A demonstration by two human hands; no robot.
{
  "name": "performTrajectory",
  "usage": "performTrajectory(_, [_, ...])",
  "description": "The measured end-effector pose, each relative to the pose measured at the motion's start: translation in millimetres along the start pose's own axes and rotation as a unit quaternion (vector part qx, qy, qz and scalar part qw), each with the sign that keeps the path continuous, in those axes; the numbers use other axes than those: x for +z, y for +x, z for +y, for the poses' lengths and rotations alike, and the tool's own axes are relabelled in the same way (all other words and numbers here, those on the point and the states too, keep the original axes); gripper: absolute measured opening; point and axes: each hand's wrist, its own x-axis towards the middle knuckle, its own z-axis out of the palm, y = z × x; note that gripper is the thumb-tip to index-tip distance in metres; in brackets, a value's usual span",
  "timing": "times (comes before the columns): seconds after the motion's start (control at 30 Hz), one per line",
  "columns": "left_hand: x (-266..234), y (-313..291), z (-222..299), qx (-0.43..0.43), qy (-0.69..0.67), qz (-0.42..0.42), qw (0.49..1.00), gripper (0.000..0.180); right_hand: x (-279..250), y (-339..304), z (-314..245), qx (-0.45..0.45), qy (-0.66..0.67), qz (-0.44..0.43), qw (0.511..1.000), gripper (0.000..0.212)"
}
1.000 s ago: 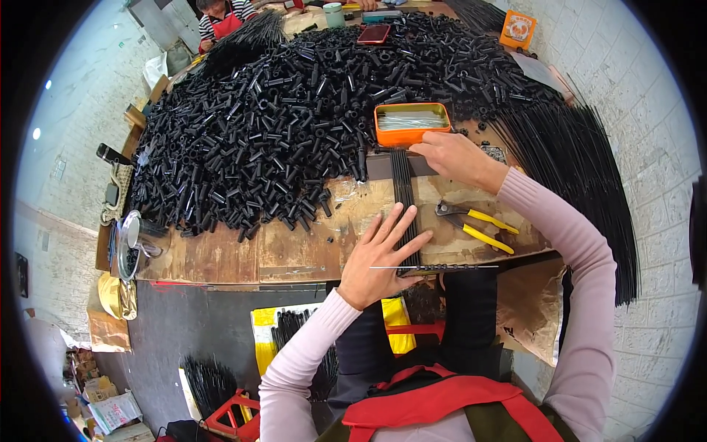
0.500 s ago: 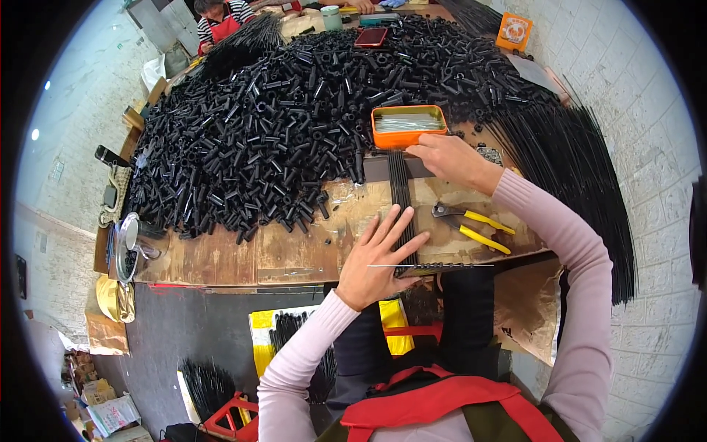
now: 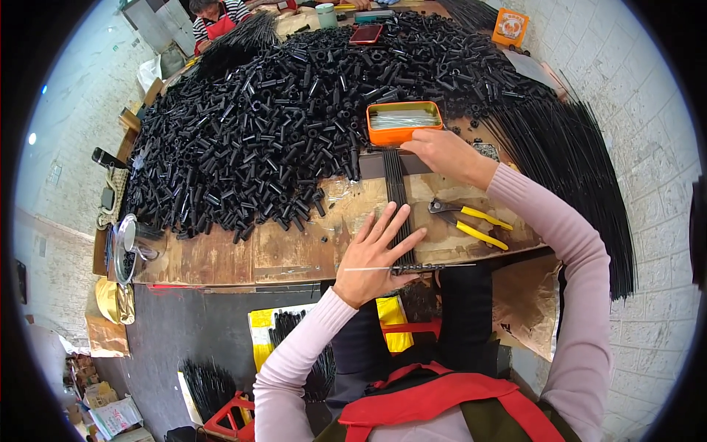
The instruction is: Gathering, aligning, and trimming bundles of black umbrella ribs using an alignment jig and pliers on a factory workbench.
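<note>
My left hand [image 3: 372, 254] lies flat with its fingers spread over a narrow row of thin black rods [image 3: 395, 180] on the table. A thin pale metal rod [image 3: 361, 269] crosses in front of that hand, with a dark, beaded-looking stretch on its right part. At the far end of the row, my right hand [image 3: 448, 156] is closed beside the front right corner of an orange tin [image 3: 401, 135]. Whatever its fingertips pinch is hidden. Inside the tin lie several thin silvery pins [image 3: 403, 118]. Yellow-handled pliers [image 3: 475, 222] rest to the right of the black rods.
A big heap of short black tubes [image 3: 243, 140] covers the left and back. Long black rods [image 3: 567, 169] spread along the right side. A red phone [image 3: 366, 34] lies on the heap. The table's front edge [image 3: 221, 283] runs nearby; another person sits at the far left.
The thin metal rod has shifted left across my left hand. Both hands otherwise keep nearly the same place; the whole view has shifted slightly.
</note>
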Motion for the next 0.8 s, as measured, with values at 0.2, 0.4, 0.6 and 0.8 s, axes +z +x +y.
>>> performTrajectory(0.2, [0, 2, 2, 0.0, 0.007, 0.003, 1.0, 0.084, 6, 4, 5, 0.033, 0.072, 0.016, 0.997, 0.014])
performTrajectory(0.4, [-1, -1, 3, -0.012, 0.021, 0.0, 1.0, 0.084, 12, 4, -1, 0.019, 0.035, 0.031, 0.999, 0.014])
performTrajectory(0.6, [0, 0, 3, -0.006, 0.007, 0.008, 1.0, 0.085, 11, 12, -2, 0.046, 0.069, 0.049, 0.995, 0.015])
performTrajectory(0.8, [2, -2, 4, -0.01, -0.002, 0.005, 1.0, 0.087, 3, 9, -13, 0.065, 0.122, 0.105, 0.985, 0.01])
